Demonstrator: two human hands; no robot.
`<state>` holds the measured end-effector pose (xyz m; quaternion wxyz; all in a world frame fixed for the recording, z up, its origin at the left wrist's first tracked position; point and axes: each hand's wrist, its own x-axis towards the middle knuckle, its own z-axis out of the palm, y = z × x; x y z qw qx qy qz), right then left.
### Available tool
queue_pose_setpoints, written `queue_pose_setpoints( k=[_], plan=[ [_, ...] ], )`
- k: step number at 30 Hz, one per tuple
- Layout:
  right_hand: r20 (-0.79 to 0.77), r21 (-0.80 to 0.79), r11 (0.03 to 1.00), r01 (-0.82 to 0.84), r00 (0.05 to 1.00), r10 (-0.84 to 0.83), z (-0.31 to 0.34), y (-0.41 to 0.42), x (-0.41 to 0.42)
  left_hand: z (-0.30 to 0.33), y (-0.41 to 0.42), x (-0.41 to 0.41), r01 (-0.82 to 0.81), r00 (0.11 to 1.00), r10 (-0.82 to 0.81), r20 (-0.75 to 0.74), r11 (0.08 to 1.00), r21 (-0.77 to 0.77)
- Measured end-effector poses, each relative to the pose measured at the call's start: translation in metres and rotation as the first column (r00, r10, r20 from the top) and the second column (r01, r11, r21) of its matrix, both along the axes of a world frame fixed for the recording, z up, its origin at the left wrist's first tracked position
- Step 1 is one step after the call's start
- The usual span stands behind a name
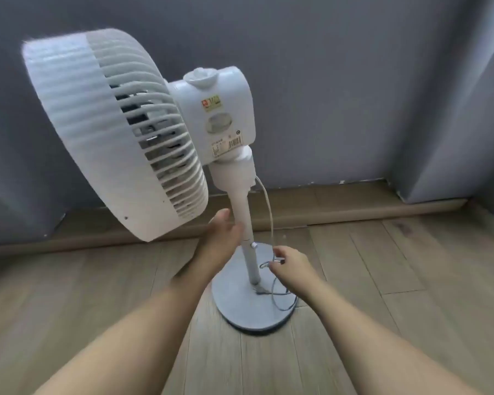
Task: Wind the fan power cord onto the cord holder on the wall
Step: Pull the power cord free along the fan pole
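A white pedestal fan point(217, 115) stands on a round grey base point(240, 303), its grille head turned to the left. A thin white power cord point(268, 206) drops from under the motor housing and loops over the base. My right hand point(291, 266) pinches the cord and what looks like its plug just right of the pole. My left hand point(223, 238) reaches up to the white pole point(244, 223), fingers straight and touching its left side. No wall cord holder is in view.
A grey wall point(325, 95) with a wooden skirting board point(340, 215) runs behind the fan. A grey curtain point(454, 109) hangs at the right corner. Wood-plank floor point(397, 309) lies all around the base.
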<state>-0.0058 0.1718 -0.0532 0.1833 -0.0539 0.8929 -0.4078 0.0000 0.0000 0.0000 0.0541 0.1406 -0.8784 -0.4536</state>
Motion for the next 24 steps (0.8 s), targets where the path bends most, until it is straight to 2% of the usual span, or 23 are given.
queue_pose_setpoints(
  k=[5,10,14,20,24],
  plan=[
    [-0.034,-0.037,0.999,0.005,0.999,-0.006,-0.018,-0.017,-0.023,-0.007,-0.004,-0.024,-0.012,0.995,0.018,-0.093,0.998,0.068],
    [-0.022,-0.09,0.996,0.03,0.999,-0.032,-0.016,-0.032,-0.048,-0.003,-0.004,-0.038,0.005,0.994,0.004,-0.107,0.997,0.078],
    [-0.047,-0.078,0.996,-0.031,0.999,0.027,-0.025,-0.056,-0.067,-0.009,-0.006,-0.049,0.04,0.993,-0.029,-0.115,0.995,0.092],
    [-0.114,-0.058,0.998,0.023,0.993,-0.029,-0.03,-0.071,-0.07,-0.004,-0.011,-0.045,0.033,0.992,-0.038,-0.121,0.999,-0.039],
    [-0.112,-0.081,0.995,0.058,0.991,-0.067,0.003,-0.063,-0.052,0.038,-0.005,-0.029,0.075,0.994,-0.081,-0.072,0.994,-0.082]
  ],
)
